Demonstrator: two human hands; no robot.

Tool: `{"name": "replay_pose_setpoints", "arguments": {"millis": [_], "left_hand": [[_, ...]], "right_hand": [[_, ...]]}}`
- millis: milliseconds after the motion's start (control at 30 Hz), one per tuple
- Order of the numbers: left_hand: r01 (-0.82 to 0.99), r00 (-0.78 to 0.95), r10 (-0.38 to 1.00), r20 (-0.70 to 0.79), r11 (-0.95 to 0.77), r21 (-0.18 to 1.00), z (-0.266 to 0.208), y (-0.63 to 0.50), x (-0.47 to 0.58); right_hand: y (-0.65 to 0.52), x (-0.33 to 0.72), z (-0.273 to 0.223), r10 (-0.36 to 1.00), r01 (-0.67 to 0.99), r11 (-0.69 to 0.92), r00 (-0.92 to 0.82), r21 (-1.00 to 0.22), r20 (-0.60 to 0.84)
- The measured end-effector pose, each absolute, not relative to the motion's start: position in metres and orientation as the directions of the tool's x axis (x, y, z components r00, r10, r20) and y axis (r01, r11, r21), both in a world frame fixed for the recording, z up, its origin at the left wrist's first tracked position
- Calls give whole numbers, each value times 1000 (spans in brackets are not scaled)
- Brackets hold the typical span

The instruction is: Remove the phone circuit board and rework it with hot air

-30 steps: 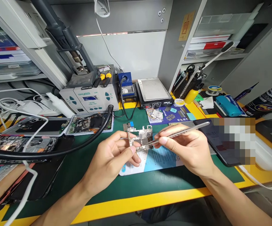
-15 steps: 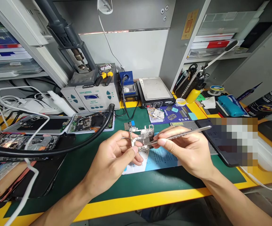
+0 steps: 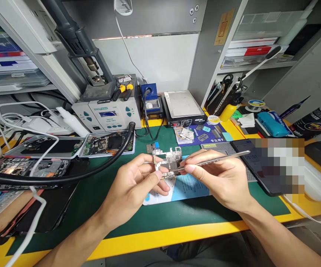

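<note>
A small phone logic board, with chips and cut-outs on its face, is held up over the mat. My left hand pinches its lower left edge between thumb and fingers. Closed around slim metal tweezers, my right hand steadies them at a low slant. Their tip reaches the board's lower right part; I cannot tell whether it touches. Below the hands lies a blue and white printed card. A small flex piece with a blue tab shows just behind the board.
Behind stand a hot-air station and a flat heating plate. A black hose crosses the left side over opened phones. At the right a phone lies partly on a perforated metal plate. Green mat covers the yellow bench.
Hardly anything differs. The tweezers and my right hand have shifted very slightly; both hands keep their hold, and the board stays in nearly the same place.
</note>
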State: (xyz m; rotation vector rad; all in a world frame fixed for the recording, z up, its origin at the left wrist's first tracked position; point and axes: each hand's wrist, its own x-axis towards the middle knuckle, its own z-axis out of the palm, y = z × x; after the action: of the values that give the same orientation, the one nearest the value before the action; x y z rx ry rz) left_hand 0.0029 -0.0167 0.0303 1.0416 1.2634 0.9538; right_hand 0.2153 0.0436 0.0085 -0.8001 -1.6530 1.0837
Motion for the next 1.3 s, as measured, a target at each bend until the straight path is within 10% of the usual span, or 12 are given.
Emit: {"name": "replay_pose_setpoints", "arguments": {"millis": [1300], "left_hand": [[-9, 84, 961, -265, 266, 964, 24, -7, -3]], "right_hand": [[93, 233, -2, 990, -162, 125, 84, -979, 112]]}}
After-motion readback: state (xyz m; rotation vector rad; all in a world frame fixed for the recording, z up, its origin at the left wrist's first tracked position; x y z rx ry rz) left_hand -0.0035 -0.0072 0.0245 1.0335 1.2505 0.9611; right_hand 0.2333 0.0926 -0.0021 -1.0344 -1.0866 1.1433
